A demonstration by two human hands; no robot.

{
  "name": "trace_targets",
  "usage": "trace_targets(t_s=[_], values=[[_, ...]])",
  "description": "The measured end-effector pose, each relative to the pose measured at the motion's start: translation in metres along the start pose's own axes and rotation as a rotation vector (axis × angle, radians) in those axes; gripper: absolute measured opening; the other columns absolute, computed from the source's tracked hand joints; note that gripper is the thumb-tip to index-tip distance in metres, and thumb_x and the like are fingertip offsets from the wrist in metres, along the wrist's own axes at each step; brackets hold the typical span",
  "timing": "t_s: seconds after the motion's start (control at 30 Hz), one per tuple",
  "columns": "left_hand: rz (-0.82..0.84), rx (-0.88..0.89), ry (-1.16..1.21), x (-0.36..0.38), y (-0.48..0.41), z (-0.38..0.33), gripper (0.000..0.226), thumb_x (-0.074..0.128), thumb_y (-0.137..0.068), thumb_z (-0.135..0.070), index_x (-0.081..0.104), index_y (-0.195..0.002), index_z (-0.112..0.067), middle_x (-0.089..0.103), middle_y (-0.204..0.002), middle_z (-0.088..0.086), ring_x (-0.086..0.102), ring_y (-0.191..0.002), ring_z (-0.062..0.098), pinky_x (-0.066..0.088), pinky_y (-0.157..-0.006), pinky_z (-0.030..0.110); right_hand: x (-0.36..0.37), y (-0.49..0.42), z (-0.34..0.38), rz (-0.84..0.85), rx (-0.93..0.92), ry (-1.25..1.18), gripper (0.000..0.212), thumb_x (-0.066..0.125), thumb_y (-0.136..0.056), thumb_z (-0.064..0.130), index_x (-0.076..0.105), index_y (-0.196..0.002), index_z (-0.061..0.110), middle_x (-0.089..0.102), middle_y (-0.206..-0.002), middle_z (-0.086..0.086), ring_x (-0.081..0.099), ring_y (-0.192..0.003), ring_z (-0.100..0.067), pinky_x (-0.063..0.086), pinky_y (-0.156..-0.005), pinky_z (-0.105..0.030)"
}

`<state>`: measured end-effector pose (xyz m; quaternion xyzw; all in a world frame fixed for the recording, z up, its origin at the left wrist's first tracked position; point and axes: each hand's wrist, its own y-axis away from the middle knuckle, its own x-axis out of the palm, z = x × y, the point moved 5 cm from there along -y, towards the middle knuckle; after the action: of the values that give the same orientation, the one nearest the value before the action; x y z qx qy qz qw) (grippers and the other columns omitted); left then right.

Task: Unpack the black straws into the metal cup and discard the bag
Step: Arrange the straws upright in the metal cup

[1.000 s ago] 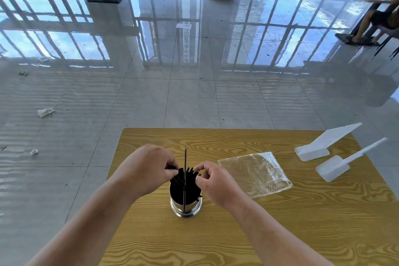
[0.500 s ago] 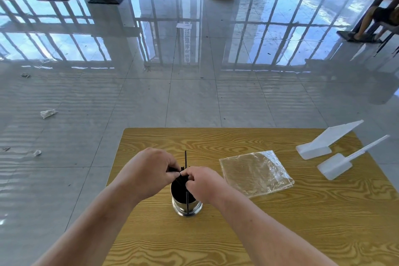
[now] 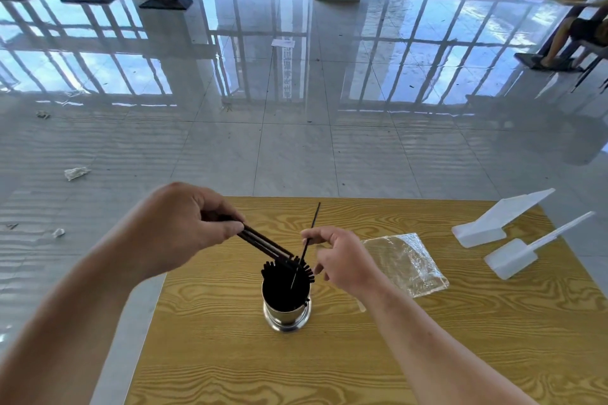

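L hand [image 3: 184,227] pinches thin straws [image 3: 266,245] over shiny cup [image 3: 287,312].

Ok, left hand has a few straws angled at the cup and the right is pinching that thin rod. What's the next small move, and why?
Probably tip the few black straws in the left hand upright and slide them down into the metal cup. Their lower ends already rest at its rim among the other straws, while the right hand holds the thin rod aside. The empty bag lies on the table, to discard afterwards.

My left hand [image 3: 184,227] pinches a few black straws [image 3: 263,245] slanting down into the metal cup [image 3: 286,309]; my right hand [image 3: 339,256] grips one thin stick [image 3: 311,233] above it. The bag [image 3: 404,263] lies beside it on the table [image 3: 230,355].
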<state>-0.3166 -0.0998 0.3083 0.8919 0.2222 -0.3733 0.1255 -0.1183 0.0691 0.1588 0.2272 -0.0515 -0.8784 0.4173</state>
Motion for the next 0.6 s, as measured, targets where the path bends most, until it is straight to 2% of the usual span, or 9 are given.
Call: trace_targets(t_s=[0.17,0.27,0.33,0.4,0.47,0.53,0.6], values=[[-0.193,0.021,0.126,-0.029,0.005,0.001,0.018,0.088,-0.075,-0.035,0.081,-0.086,-0.047,0.078,-0.068,-0.01,0.073,-0.062,0.007,0.058,-0.065,0.023,-0.033,0.004,0.003,-0.155,-0.084,0.092,0.027,0.072,-0.1,0.009,0.076,-0.119,0.029,0.077,-0.11,0.011,0.075,-0.069,-0.025,0.053,-0.054,-0.029],[-0.238,-0.066,0.498,-0.026,0.002,0.013,0.018,0.086,-0.07,-0.035,0.085,-0.087,-0.032,0.081,-0.08,0.003,0.076,-0.069,0.014,0.064,-0.071,0.027,-0.035,0.009,0.009,-0.195,-0.12,0.132,0.01,0.071,-0.102,0.024,0.076,-0.103,0.033,0.076,-0.083,0.006,0.072,-0.064,-0.025,0.055,-0.055,-0.036],[-0.251,-0.153,0.725,-0.014,0.0,0.025,0.021,0.083,-0.067,-0.033,0.086,-0.087,-0.025,0.081,-0.083,0.005,0.075,-0.07,0.013,0.063,-0.068,0.022,-0.032,0.012,0.012,-0.224,-0.158,0.143,0.013,0.068,-0.103,0.031,0.076,-0.092,0.03,0.072,-0.071,-0.004,0.059,-0.053,-0.018,0.049,-0.051,-0.034],[-0.263,-0.242,0.844,0.0,-0.001,0.036,0.019,0.082,-0.068,-0.028,0.086,-0.085,-0.021,0.08,-0.082,0.005,0.074,-0.07,0.011,0.061,-0.065,0.02,-0.026,0.014,0.014,-0.2,-0.184,0.119,0.015,0.067,-0.102,0.026,0.077,-0.09,0.028,0.07,-0.066,-0.003,0.049,-0.051,-0.006,0.04,-0.046,-0.024],[-0.273,-0.295,0.883,0.009,-0.001,0.045,0.016,0.082,-0.069,-0.026,0.086,-0.083,-0.018,0.079,-0.079,0.005,0.073,-0.067,0.01,0.061,-0.064,0.019,-0.02,0.015,0.014,-0.162,-0.17,0.065,0.017,0.068,-0.1,0.016,0.08,-0.095,0.027,0.068,-0.065,0.005,0.047,-0.048,-0.002,0.036,-0.045,-0.016],[-0.276,-0.318,0.907,0.016,-0.001,0.051,0.016,0.082,-0.07,-0.025,0.086,-0.083,-0.017,0.079,-0.077,0.004,0.072,-0.066,0.01,0.061,-0.063,0.019,-0.018,0.014,0.014,-0.162,-0.142,0.066,0.024,0.068,-0.097,0.005,0.081,-0.104,0.024,0.072,-0.077,0.009,0.054,-0.054,0.0,0.04,-0.05,-0.012],[-0.276,-0.325,0.927,0.02,0.0,0.054,0.017,0.082,-0.07,-0.025,0.086,-0.085,-0.017,0.079,-0.077,0.004,0.073,-0.066,0.01,0.061,-0.063,0.019,-0.017,0.014,0.016,-0.189,-0.161,0.193,0.023,0.072,-0.095,0.003,0.08,-0.108,0.019,0.074,-0.088,0.009,0.062,-0.068,0.0,0.048,-0.061,-0.011]])
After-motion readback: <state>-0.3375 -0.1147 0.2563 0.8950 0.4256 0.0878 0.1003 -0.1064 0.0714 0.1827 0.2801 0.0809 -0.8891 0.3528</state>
